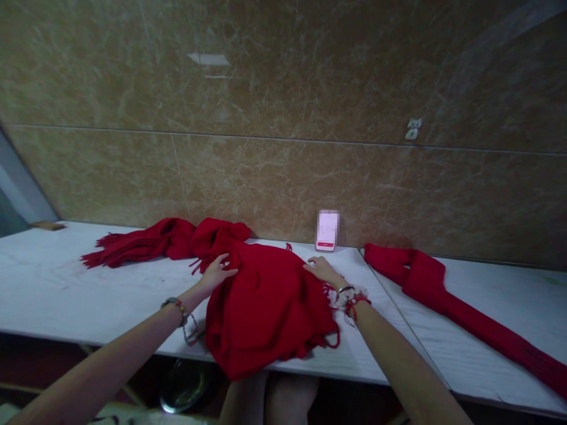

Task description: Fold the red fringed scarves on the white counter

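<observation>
A red fringed scarf (270, 301) lies spread in front of me, its lower edge drooping over the table's front edge. At its upper left, my left hand (217, 276) is closed on a fold of the cloth between thumb and fingers. My right hand (324, 271) pinches the upper right edge, with the fingertips partly lost against the fabric. Fringe strands show below the right wrist and along the bottom right side. Behind my left hand, a second red scarf (170, 239) lies bunched, its tassels pointing left.
The white table (88, 295) runs along a brown marbled wall (266, 177). A phone (326, 230) leans upright there. On the right lies a long folded red scarf (425, 280), across from a table seam. A dark round basin (188, 383) sits below the table.
</observation>
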`<state>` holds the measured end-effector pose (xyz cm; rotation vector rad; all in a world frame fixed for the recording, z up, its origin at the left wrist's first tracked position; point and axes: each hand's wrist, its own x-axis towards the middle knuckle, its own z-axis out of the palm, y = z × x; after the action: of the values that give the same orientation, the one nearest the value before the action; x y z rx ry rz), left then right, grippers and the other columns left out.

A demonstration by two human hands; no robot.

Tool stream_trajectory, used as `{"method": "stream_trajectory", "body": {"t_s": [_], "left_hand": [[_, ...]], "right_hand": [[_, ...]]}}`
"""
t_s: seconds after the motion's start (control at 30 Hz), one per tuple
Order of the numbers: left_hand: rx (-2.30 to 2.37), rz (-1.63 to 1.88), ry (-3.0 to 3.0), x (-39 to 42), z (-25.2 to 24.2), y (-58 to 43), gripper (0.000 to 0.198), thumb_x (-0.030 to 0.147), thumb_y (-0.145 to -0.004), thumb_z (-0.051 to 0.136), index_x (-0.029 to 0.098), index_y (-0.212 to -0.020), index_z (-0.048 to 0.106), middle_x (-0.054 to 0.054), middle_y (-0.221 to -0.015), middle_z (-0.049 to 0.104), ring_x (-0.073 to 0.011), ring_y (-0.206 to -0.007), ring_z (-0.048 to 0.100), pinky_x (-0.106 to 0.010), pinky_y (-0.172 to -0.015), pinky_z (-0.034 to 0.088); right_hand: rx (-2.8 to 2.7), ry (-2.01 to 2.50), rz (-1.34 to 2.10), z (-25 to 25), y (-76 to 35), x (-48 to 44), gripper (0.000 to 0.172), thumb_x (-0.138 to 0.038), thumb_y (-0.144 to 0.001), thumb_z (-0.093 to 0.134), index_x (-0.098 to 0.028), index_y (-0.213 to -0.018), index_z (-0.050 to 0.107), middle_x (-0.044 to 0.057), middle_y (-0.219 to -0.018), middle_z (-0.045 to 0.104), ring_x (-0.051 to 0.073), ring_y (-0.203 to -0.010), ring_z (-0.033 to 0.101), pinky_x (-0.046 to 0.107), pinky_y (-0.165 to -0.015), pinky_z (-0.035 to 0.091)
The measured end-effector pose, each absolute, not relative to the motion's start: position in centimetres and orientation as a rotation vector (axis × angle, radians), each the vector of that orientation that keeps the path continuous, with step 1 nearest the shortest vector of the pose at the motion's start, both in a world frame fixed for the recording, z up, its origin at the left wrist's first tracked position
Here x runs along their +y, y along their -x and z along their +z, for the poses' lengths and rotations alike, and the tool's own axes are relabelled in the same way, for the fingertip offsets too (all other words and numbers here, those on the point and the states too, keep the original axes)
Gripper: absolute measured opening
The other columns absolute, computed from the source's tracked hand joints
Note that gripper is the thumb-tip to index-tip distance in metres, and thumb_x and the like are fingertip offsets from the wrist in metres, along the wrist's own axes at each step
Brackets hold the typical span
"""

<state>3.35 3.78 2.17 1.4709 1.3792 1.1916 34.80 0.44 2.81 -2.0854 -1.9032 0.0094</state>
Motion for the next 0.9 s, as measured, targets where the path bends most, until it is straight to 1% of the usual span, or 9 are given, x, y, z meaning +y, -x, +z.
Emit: {"method": "stream_trajectory", "body": {"t_s": [0.07, 0.17, 0.37, 0.5, 0.6, 0.67, 0.73, 0.8, 0.9], "left_hand": [[1.376, 1.186, -1.421, 3.5, 2.8, -3.5, 0.061, 0.018, -0.057, 0.073, 0.016, -0.113, 0.050, -0.008, -0.096, 0.063, -0.0212, -0.096, 0.059, -0.032, -0.082, 0.047], [1.313, 1.174, -1.365, 3.0, 3.6, -3.4, 0.066, 0.016, -0.057, 0.072, 0.015, -0.118, 0.046, -0.006, -0.087, 0.064, -0.0195, -0.086, 0.062, -0.033, -0.080, 0.048], [1.341, 1.209, -1.368, 2.6, 4.7, -2.7, 0.070, 0.012, -0.050, 0.075, 0.013, -0.115, 0.050, -0.001, -0.071, 0.062, -0.0175, -0.072, 0.063, -0.031, -0.074, 0.050], [1.455, 1.189, -1.420, 4.0, 8.0, -0.8, 0.068, 0.013, -0.052, 0.073, 0.014, -0.116, 0.049, -0.001, -0.070, 0.063, -0.0182, -0.067, 0.063, -0.032, -0.068, 0.051], [1.546, 1.235, -1.696, 5.7, 11.0, 1.1, 0.058, 0.013, -0.060, 0.066, 0.014, -0.115, 0.050, -0.003, -0.076, 0.066, -0.0203, -0.083, 0.062, -0.032, -0.080, 0.047], [1.705, 1.205, -1.960, 6.6, 12.2, 1.9, 0.056, 0.016, -0.064, 0.061, 0.016, -0.119, 0.047, -0.004, -0.085, 0.066, -0.0218, -0.091, 0.060, -0.033, -0.085, 0.044], [1.807, 1.027, -2.146, 6.7, 12.1, 1.8, 0.059, 0.019, -0.068, 0.057, 0.016, -0.124, 0.042, -0.006, -0.095, 0.065, -0.0219, -0.095, 0.059, -0.032, -0.086, 0.044], [1.895, 0.788, -2.263, 6.1, 11.1, 1.0, 0.062, 0.023, -0.070, 0.056, 0.014, -0.128, 0.037, -0.010, -0.109, 0.060, -0.0240, -0.102, 0.055, -0.035, -0.086, 0.043], [2.062, 0.625, -2.496, 4.3, 8.8, -0.8, 0.060, 0.025, -0.073, 0.054, 0.014, -0.130, 0.036, -0.019, -0.132, 0.038, -0.0328, -0.121, 0.035, -0.049, -0.092, 0.034]], "right_hand": [[-1.863, 2.103, 0.037, 2.5, -33.6, 0.5, 0.021, -0.029, -0.078, 0.052, -0.019, -0.091, 0.065, 0.011, -0.100, 0.061, 0.020, -0.087, 0.058, 0.030, -0.068, 0.043], [-1.783, 2.125, 0.033, 2.6, -32.7, 0.6, 0.018, -0.024, -0.079, 0.050, -0.016, -0.084, 0.065, 0.012, -0.101, 0.060, 0.022, -0.091, 0.056, 0.030, -0.070, 0.042], [-1.620, 2.191, -0.055, 4.5, -37.3, -0.5, 0.026, -0.022, -0.084, 0.039, -0.017, -0.091, 0.063, 0.014, -0.104, 0.059, 0.020, -0.095, 0.055, 0.028, -0.071, 0.042], [-1.551, 2.303, -0.112, 5.7, -42.9, -3.1, 0.025, -0.016, -0.081, 0.039, -0.013, -0.084, 0.064, 0.015, -0.090, 0.063, 0.022, -0.086, 0.058, 0.028, -0.064, 0.042], [-1.614, 2.338, -0.084, 5.9, -45.3, -4.6, 0.022, -0.007, -0.075, 0.042, -0.010, -0.069, 0.063, 0.014, -0.072, 0.064, 0.021, -0.074, 0.060, 0.027, -0.061, 0.040], [-1.694, 2.299, -0.055, 5.6, -45.0, -4.7, 0.021, -0.007, -0.074, 0.043, -0.010, -0.067, 0.063, 0.013, -0.072, 0.064, 0.020, -0.073, 0.060, 0.026, -0.063, 0.041], [-1.779, 2.218, -0.030, 4.9, -43.2, -4.2, 0.019, -0.011, -0.077, 0.044, -0.011, -0.077, 0.063, 0.011, -0.081, 0.065, 0.018, -0.080, 0.059, 0.025, -0.069, 0.041], [-1.876, 2.080, -0.014, 4.0, -40.4, -3.4, 0.021, -0.018, -0.080, 0.045, -0.014, -0.094, 0.060, 0.008, -0.096, 0.063, 0.016, -0.092, 0.056, 0.024, -0.078, 0.041], [-2.058, 1.765, -0.030, 2.9, -35.9, -2.5, 0.032, -0.021, -0.081, 0.045, -0.013, -0.112, 0.051, 0.013, -0.112, 0.055, 0.018, -0.107, 0.048, 0.031, -0.089, 0.037]]}}
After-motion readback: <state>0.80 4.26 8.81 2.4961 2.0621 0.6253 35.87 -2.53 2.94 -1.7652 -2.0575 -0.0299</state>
